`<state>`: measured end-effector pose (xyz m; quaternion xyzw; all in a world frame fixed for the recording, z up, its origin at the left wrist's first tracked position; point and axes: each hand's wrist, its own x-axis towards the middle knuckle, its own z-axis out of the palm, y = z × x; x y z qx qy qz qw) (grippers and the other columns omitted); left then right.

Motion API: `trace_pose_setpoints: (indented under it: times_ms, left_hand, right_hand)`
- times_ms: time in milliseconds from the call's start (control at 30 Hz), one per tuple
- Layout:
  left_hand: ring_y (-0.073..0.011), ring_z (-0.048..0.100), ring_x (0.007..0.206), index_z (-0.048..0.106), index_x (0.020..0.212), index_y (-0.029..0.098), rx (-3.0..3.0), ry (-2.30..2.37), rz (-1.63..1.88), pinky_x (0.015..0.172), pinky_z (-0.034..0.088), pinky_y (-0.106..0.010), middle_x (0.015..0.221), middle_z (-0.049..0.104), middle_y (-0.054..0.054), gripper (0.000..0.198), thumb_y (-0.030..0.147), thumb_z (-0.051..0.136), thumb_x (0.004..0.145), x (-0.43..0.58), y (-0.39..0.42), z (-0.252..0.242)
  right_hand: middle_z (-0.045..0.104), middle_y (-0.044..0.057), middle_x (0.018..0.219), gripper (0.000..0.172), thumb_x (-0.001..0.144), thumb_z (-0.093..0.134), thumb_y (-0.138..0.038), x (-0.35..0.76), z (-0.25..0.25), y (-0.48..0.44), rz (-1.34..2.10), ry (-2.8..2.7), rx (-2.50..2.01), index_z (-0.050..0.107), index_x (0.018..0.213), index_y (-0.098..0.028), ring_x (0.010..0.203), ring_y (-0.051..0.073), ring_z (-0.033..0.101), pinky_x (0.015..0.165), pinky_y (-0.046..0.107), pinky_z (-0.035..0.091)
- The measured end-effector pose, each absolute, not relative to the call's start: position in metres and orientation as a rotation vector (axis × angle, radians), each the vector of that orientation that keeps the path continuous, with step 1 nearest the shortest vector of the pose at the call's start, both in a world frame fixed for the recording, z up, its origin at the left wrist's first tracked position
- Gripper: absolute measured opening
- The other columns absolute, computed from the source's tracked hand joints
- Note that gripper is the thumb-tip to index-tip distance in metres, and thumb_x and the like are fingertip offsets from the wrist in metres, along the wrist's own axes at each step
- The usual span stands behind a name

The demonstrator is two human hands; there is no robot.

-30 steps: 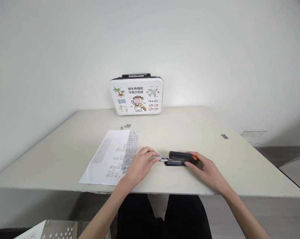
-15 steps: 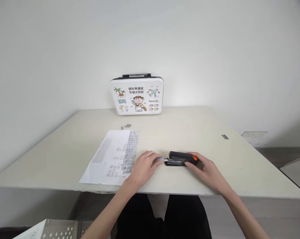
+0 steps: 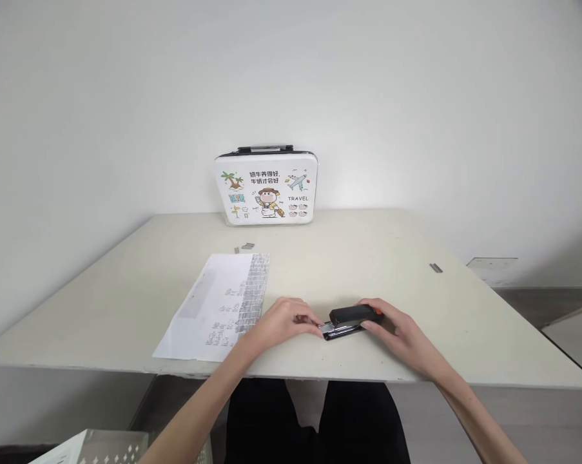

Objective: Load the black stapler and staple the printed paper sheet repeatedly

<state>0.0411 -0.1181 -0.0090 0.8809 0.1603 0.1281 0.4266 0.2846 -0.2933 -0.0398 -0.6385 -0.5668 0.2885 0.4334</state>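
A black stapler (image 3: 351, 316) with an orange patch at its back end lies slightly slanted on the table, its upper arm raised a little over the metal base. My right hand (image 3: 401, 332) grips the back end, thumb on the near side and fingers over the far side. At the front, my left hand (image 3: 289, 322) is closed, with thumb and fingertips pinching the stapler's silver staple tray (image 3: 326, 328). The fingertips hide the tray's tip. Left of that hand lie printed white sheets of paper (image 3: 201, 319) with a dark striped edge.
A white case (image 3: 266, 190) with cartoon prints stands against the wall at the back of the table (image 3: 368, 258). Small strips of staples (image 3: 247, 246) lie behind the paper, and more staples (image 3: 436, 268) lie at the right. A perforated basket (image 3: 111, 448) is below, at lower left.
My left hand has moved right, and the silver tray sticks out less from the stapler. The stapler's front has swung slightly towards me.
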Motion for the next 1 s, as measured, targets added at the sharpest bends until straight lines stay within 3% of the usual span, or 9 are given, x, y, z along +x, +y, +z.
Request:
trace_pose_setpoints:
  times_ms: [333, 500, 767, 900, 1000]
  left_hand:
    - [-0.0157, 0.064, 0.076, 0.072, 0.085, 0.02, 2.454, 0.217, 0.285, 0.067, 0.042, -0.025, 0.084, 0.073, 0.001, 0.03, 0.049, 0.081, 0.087, 0.071, -0.103, -0.016]
    - [-0.0173, 0.066, 0.079, 0.07, 0.084, 0.02, 2.629, 0.228, 0.284, 0.075, 0.045, -0.029, 0.085, 0.074, 0.001, 0.032, 0.051, 0.076, 0.092, 0.063, -0.11, -0.005]
    - [-0.0238, 0.065, 0.113, 0.069, 0.107, 0.026, 2.657, 0.838, 0.548, 0.101, 0.051, -0.042, 0.114, 0.073, -0.003, 0.021, 0.042, 0.055, 0.107, -0.048, -0.12, 0.015]
    - [-0.0304, 0.052, 0.142, 0.064, 0.133, 0.031, 2.765, 1.068, 0.539, 0.115, 0.046, -0.052, 0.146, 0.063, -0.004, 0.036, 0.05, 0.053, 0.105, -0.101, -0.115, 0.003]
    - [-0.0302, 0.038, 0.154, 0.047, 0.156, 0.037, 2.835, 1.042, 0.361, 0.121, 0.041, -0.051, 0.164, 0.047, 0.0, 0.053, 0.053, 0.052, 0.105, -0.118, -0.119, -0.007]
  right_hand:
    - [0.073, 0.005, 0.12, 0.029, 0.105, 0.054, -0.051, 0.283, -0.035, -0.294, 0.685, -1.476, -1.571, 0.063, 0.122, -0.029, 0.105, 0.024, 0.067, 0.089, 0.033, 0.054]
    - [0.073, 0.005, 0.121, 0.032, 0.104, 0.054, -0.053, 0.281, -0.038, -0.293, 0.678, -1.454, -1.598, 0.063, 0.123, -0.029, 0.106, 0.025, 0.068, 0.09, 0.034, 0.055]
    - [0.074, 0.005, 0.122, 0.039, 0.101, 0.055, -0.059, 0.279, -0.035, -0.293, 0.714, -1.391, -1.664, 0.066, 0.124, -0.03, 0.106, 0.027, 0.068, 0.082, 0.034, 0.057]
    - [0.075, 0.004, 0.119, 0.04, 0.1, 0.056, -0.061, 0.28, -0.036, -0.294, 0.676, -1.385, -1.698, 0.067, 0.122, -0.03, 0.102, 0.027, 0.069, 0.077, 0.033, 0.057]
    - [0.075, 0.004, 0.12, 0.039, 0.1, 0.056, -0.061, 0.28, -0.037, -0.295, 0.671, -1.383, -1.703, 0.067, 0.122, -0.03, 0.103, 0.026, 0.069, 0.078, 0.032, 0.057]
